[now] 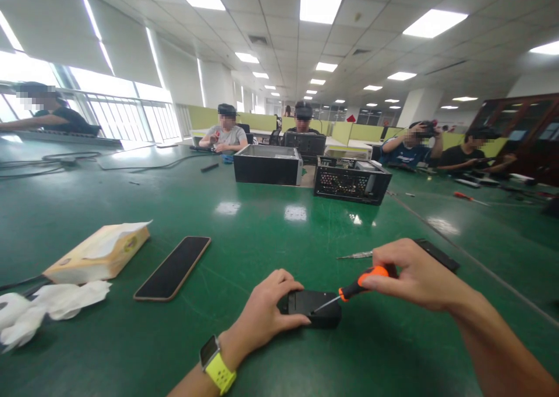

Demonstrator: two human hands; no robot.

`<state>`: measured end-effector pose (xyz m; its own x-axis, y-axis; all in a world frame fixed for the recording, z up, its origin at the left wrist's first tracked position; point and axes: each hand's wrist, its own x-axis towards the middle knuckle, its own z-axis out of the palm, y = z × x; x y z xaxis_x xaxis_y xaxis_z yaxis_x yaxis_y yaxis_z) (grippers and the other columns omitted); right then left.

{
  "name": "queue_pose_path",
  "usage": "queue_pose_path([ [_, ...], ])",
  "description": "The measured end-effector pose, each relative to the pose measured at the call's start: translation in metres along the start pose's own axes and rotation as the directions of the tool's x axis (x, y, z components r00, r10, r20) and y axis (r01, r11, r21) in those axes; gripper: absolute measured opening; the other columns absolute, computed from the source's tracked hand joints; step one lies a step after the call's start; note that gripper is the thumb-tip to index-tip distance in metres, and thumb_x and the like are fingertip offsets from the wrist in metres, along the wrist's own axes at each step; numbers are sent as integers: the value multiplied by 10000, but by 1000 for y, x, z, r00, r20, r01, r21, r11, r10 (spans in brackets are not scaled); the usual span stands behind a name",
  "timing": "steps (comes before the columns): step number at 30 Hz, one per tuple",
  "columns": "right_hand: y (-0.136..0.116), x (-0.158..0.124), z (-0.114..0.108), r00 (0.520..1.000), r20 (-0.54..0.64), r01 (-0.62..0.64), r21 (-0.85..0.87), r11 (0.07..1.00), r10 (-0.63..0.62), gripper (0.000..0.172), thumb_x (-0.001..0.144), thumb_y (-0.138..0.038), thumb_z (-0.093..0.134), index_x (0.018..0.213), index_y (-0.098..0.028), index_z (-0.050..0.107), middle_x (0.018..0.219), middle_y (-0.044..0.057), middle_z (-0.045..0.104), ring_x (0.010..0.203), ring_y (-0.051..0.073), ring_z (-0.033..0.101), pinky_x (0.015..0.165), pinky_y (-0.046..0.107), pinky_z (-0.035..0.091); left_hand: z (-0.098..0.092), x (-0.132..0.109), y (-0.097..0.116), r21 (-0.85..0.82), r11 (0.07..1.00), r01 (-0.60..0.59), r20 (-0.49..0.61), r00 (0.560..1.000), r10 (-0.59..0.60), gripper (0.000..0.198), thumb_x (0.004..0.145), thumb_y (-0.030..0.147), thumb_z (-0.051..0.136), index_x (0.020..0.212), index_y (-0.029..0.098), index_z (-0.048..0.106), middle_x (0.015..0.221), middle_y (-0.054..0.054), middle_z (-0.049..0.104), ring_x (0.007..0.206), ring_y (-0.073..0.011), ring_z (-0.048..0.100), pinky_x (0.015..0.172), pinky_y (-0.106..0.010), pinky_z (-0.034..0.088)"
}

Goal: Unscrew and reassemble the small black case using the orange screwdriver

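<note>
A small black box-shaped device (326, 311) lies on the green table right in front of me. My left hand (273, 304) grips its left end, thumb along the near side and fingers at the far side. In my right hand (410, 275) is a screwdriver (353, 287) with an orange and black handle. Its shaft slants down to the left, and the tip meets the top of the device near my left thumb. Just beyond my right hand lies a thin clear-handled screwdriver (356, 255). A flat black piece (437, 254) sits partly behind that hand.
A phone (173, 269), a tissue pack (102, 251) and crumpled tissues (65, 301) lie to my left. Farther off stand two dark metal cases (268, 167) (353, 181). Another orange screwdriver (469, 198) lies far right. Several people sit around the table's far sides.
</note>
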<state>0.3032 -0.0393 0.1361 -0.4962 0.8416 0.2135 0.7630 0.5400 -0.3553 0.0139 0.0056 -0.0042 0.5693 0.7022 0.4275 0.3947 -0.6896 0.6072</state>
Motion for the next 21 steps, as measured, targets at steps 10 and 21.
queue_pose_path([
  [10, 2, -1, -4, 996, 59, -75, 40, 996, 72, 273, 864, -438, 643, 757, -188, 669, 682, -7, 615, 621, 132, 533, 584, 250, 380, -1, 1, 1, 22, 1000, 8, 8, 1000, -8, 463, 711, 437, 847, 1071, 196, 682, 1004, -57, 602, 927, -239, 590, 802, -326, 472],
  [21, 108, -22, 73, 925, -155, -279, 345, 896, 348, 282, 806, -425, 642, 906, -162, 657, 829, 34, 678, 703, 186, 601, 642, 305, 470, -2, 1, 2, 36, 999, -9, 17, 1000, 8, 415, 746, 446, 814, 1046, 202, 662, 983, -56, 607, 900, -234, 589, 787, -326, 481],
])
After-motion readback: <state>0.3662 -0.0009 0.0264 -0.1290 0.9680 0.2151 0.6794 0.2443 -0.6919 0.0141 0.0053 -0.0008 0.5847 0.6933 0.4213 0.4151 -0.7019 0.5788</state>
